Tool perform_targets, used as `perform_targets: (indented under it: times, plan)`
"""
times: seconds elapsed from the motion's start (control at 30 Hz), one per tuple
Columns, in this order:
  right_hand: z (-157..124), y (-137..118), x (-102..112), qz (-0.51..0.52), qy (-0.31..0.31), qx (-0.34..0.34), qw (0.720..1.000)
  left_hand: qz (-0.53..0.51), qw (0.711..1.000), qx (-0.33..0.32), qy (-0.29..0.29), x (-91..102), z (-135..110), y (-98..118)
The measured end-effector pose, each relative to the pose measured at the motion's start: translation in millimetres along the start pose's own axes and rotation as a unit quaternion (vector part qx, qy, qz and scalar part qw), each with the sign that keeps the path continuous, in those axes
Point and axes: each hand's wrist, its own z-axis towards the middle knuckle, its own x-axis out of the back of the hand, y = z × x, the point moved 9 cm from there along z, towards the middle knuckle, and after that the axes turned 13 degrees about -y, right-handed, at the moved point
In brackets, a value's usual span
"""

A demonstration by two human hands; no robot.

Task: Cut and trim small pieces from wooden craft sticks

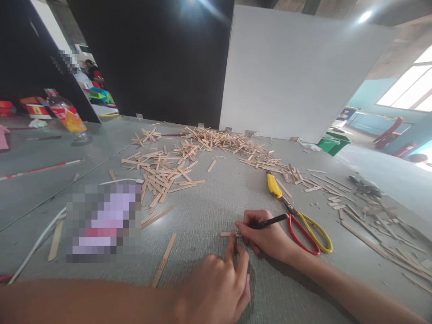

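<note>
A black pen [274, 220] is gripped in my right hand [266, 234], its upper end slanting up to the right. The pen's tip is hidden behind the fingers, close to a short wooden craft stick [225, 234]. My left hand [219, 279] pins that stick to the table with its index finger, the other fingers bent. Beyond the finger, the stick's right part is largely covered by my hands. Another craft stick [164, 260] with a pencilled mark lies left of my left hand. Scissors [302, 220] with red and yellow handles lie just right of my right hand.
A yellow utility knife [274, 185] touches the scissors' blades. Loose craft sticks [165, 173] are heaped across the back, and cut strips [367, 243] scatter at right. A blurred phone [108, 220] with a cable, and a bottle [65, 112], are left. Upright panels [286, 67] close off the back.
</note>
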Motion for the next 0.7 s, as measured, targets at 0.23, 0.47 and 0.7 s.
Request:
perform_targets:
  times: [0.23, 0.47, 0.7]
  plan:
    - [-0.5, -1.4, 0.1, -0.003, 0.002, -0.005, 1.000, 0.011, 1.000, 0.003, 0.015, 0.8, -1.2, -0.7]
    - [0.2, -3.2, 0.9, -0.012, 0.006, 0.000, 1.000, 0.005, 1.000, 0.006, 0.026, 0.9, -1.5, -1.2]
    - [-0.7, -2.9, 1.6, -0.020, 0.008, 0.002, 1.000, 0.007, 0.999, 0.004, 0.043, 2.8, -2.9, -0.3]
